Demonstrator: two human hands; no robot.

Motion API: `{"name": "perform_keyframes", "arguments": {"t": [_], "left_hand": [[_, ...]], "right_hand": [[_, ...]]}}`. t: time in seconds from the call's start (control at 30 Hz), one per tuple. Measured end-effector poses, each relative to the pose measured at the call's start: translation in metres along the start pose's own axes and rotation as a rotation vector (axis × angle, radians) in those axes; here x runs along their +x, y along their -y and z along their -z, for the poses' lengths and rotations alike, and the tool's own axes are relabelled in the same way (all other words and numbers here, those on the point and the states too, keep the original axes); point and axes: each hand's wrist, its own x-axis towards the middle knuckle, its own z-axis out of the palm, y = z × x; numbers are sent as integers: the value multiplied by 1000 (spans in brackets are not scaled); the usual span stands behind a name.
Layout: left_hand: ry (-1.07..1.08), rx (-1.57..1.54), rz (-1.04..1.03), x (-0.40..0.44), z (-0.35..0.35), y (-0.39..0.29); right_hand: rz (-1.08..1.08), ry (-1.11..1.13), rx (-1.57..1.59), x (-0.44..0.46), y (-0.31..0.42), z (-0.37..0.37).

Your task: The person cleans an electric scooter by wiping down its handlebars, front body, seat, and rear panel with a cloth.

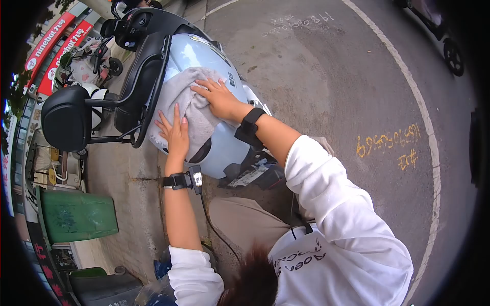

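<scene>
A light grey cloth [190,115] lies bunched over the rear side of a pale blue scooter [181,48]. My left hand [176,133] rests flat on the lower part of this cloth, fingers spread. Higher up and to the right, my right hand [220,98] presses on the cloth with its fingers spread as well. Neither hand is closed around anything. Just below the cloth, part of the dark tail light [200,152] shows on the scooter's body. The black seat [138,76] and the padded backrest [65,118] are to the left of my hands.
A black cable [206,211] hangs from the device on my left wrist. Beside the scooter stands a green bin [76,215]. Other parked scooters [84,66] are at the upper left. A white line [408,71] crosses the pavement on the right, with a vehicle wheel [453,57] beyond it.
</scene>
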Motion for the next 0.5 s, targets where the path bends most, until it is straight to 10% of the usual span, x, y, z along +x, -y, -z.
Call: {"name": "perform_keyframes", "arguments": {"t": [0.23, 0.5], "left_hand": [[114, 333, -186, -33, -13, -23], [52, 243, -141, -49, 2, 11]], "right_hand": [[-196, -166, 170, -71, -15, -18], [59, -70, -220, -69, -2, -5]]}}
